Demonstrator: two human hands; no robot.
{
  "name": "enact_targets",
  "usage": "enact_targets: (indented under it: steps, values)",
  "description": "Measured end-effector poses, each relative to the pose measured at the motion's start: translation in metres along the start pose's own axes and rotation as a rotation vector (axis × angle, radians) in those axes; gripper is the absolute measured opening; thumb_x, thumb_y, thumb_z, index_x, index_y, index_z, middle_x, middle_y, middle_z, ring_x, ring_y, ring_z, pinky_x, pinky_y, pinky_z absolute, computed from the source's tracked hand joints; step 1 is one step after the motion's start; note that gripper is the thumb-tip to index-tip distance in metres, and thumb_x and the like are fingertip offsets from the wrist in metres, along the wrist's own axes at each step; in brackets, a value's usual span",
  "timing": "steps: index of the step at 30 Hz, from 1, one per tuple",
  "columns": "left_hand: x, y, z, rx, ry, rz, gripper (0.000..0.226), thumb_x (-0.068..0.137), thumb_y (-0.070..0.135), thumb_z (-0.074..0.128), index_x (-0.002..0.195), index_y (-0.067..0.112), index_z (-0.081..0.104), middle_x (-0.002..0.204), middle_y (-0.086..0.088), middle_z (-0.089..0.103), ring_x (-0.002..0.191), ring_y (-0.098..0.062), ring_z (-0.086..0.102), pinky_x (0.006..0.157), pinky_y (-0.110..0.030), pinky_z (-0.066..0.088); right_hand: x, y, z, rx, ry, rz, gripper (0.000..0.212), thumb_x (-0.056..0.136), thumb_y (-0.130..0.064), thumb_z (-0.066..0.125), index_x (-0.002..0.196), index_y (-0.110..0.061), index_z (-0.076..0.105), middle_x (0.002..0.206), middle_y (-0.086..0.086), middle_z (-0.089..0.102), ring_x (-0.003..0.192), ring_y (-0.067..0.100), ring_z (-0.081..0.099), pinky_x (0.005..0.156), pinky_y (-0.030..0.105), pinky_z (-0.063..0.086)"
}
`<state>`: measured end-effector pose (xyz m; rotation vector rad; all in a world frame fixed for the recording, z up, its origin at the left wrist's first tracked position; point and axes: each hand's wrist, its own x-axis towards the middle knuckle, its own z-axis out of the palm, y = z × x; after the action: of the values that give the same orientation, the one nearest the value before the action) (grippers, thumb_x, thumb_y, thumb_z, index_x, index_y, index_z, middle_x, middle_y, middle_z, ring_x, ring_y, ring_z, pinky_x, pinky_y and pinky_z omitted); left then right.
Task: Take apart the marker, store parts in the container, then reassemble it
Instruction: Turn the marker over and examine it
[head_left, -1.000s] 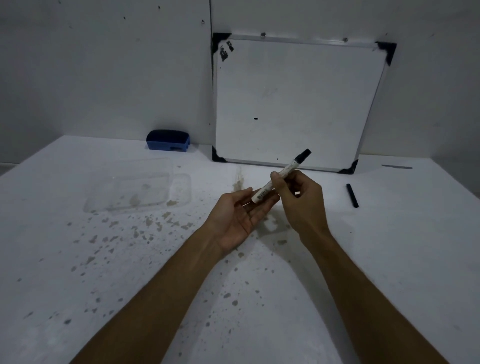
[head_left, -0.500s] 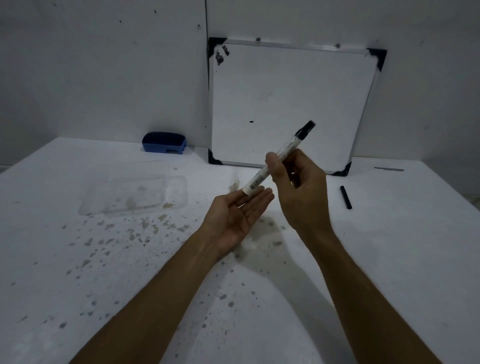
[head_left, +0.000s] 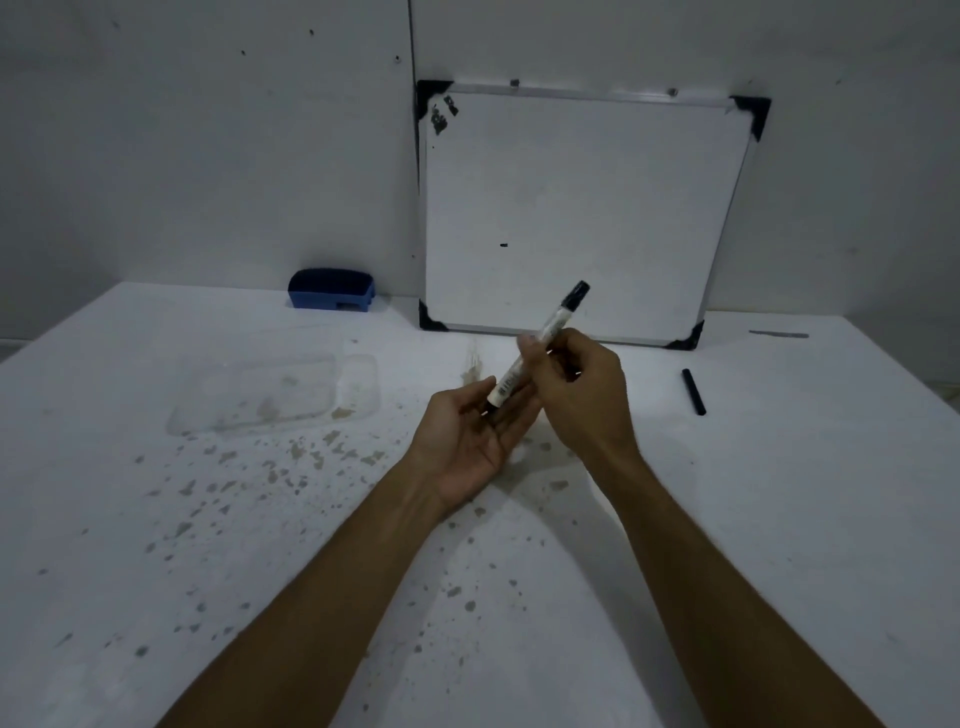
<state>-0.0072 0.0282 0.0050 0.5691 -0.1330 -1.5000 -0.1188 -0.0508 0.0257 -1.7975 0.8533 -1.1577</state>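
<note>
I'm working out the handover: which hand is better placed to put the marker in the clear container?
Probably the left hand: open, palm up under the marker's lower end, and on the container's side. The right hand grips the marker farther away.

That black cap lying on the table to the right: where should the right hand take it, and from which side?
Probably from above, pinching the black cap across its width near the middle. It is a slim cylinder lying flat on the table with bare surface around it, so both long sides are free. The right hand holds the marker and must free up first.
</note>
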Motion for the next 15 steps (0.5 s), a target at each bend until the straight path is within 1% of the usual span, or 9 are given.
enact_targets:
  steps: [2,4,5,7,9,12,14,15]
  values:
    - [-0.002,0.001,0.002,0.006,0.002,0.007,0.037,0.102,0.014,0.046,0.101,-0.009,0.076,0.112,-0.024,0.073,0.099,-0.031,0.075,0.093,-0.036,0.059,0.003,-0.002,-0.002,0.055,-0.011,0.009,0.032,0.093,-0.048,0.068,0.084,-0.017,0.072,0.072,0.021,0.062,0.064,0.026,0.057,0.065,0.045,0.053]
    - [-0.003,0.003,0.002,0.000,-0.014,0.013,0.036,0.102,0.013,0.046,0.108,-0.011,0.073,0.118,-0.026,0.071,0.105,-0.033,0.073,0.095,-0.038,0.058,0.006,-0.003,-0.004,0.063,-0.022,0.007,0.033,0.093,-0.049,0.067,0.085,-0.018,0.073,0.077,0.023,0.064,0.068,0.031,0.061,0.070,0.043,0.055]
    - [-0.003,0.003,0.002,-0.002,-0.024,0.018,0.035,0.102,0.012,0.047,0.114,-0.012,0.069,0.122,-0.027,0.069,0.109,-0.035,0.071,0.098,-0.039,0.056,0.007,-0.002,-0.005,0.030,-0.024,0.007,0.032,0.093,-0.050,0.067,0.086,-0.020,0.073,0.073,0.020,0.063,0.066,0.028,0.060,0.071,0.038,0.055]
    - [-0.003,0.005,0.002,0.013,-0.025,0.026,0.036,0.101,0.012,0.050,0.127,-0.011,0.059,0.126,-0.028,0.066,0.116,-0.037,0.068,0.102,-0.040,0.053,0.007,0.001,-0.007,-0.020,-0.014,0.012,0.031,0.094,-0.051,0.065,0.086,-0.022,0.072,0.061,0.006,0.055,0.058,0.011,0.053,0.064,0.024,0.049]
    - [-0.003,0.005,0.003,0.055,-0.011,0.042,0.040,0.100,0.011,0.055,0.134,-0.011,0.053,0.127,-0.029,0.065,0.117,-0.038,0.067,0.100,-0.040,0.055,0.009,0.005,-0.009,-0.031,0.015,0.039,0.033,0.095,-0.051,0.064,0.084,-0.021,0.071,0.059,-0.005,0.051,0.055,0.005,0.047,0.059,0.018,0.044]
    - [-0.002,0.007,0.002,0.175,-0.006,0.027,0.036,0.099,0.013,0.057,0.125,-0.011,0.060,0.121,-0.026,0.069,0.110,-0.033,0.071,0.091,-0.035,0.060,0.016,0.011,-0.016,0.033,0.057,0.109,0.043,0.095,-0.053,0.063,0.083,-0.013,0.069,0.062,-0.004,0.050,0.056,0.005,0.044,0.062,0.024,0.042]
    - [-0.002,0.009,-0.001,0.299,-0.037,-0.029,0.035,0.099,0.016,0.053,0.121,-0.010,0.064,0.107,-0.019,0.072,0.094,-0.026,0.072,0.082,-0.032,0.061,0.019,0.015,-0.023,0.087,0.072,0.169,0.047,0.094,-0.054,0.063,0.091,-0.008,0.071,0.070,0.007,0.053,0.067,0.009,0.048,0.068,0.029,0.043]
    - [-0.001,0.009,-0.002,0.365,-0.055,-0.060,0.034,0.099,0.016,0.052,0.119,-0.008,0.063,0.097,-0.014,0.069,0.083,-0.022,0.066,0.076,-0.030,0.057,0.020,0.017,-0.027,0.116,0.067,0.208,0.048,0.094,-0.054,0.063,0.095,-0.007,0.072,0.074,0.014,0.052,0.072,0.012,0.048,0.071,0.029,0.043]
